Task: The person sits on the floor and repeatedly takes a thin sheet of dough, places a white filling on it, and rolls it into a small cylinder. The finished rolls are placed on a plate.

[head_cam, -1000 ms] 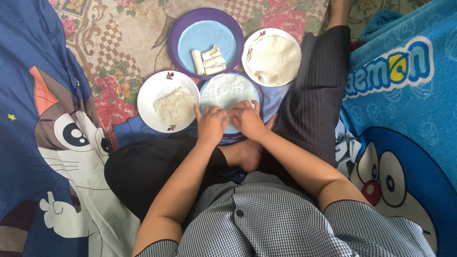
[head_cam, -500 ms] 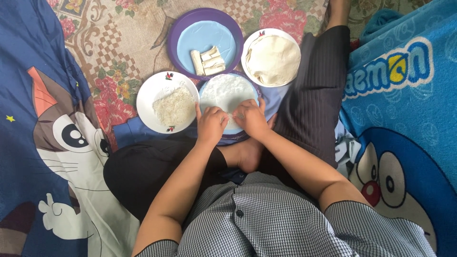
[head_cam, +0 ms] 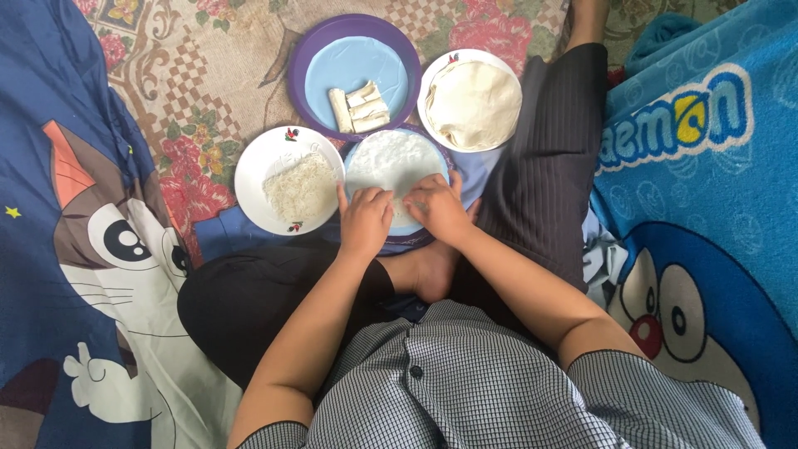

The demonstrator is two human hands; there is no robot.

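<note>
White wrapper (head_cam: pixel 391 162) on blue plate (head_cam: pixel 366 158) — left hand (head_cam: pixel 364 218), right hand (head_cam: pixel 439 208) press flat, fingers spread, gripping nothing; thin sheet may tear if pulled unevenly.

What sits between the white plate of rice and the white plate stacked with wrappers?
In the head view, the blue plate with a round white wrapper lies between them, both hands on it.

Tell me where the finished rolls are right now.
In the head view, the finished rolls lie on the purple plate at the top centre, just beyond the wrapper under both hands, left of the plate of stacked wrappers.
</note>
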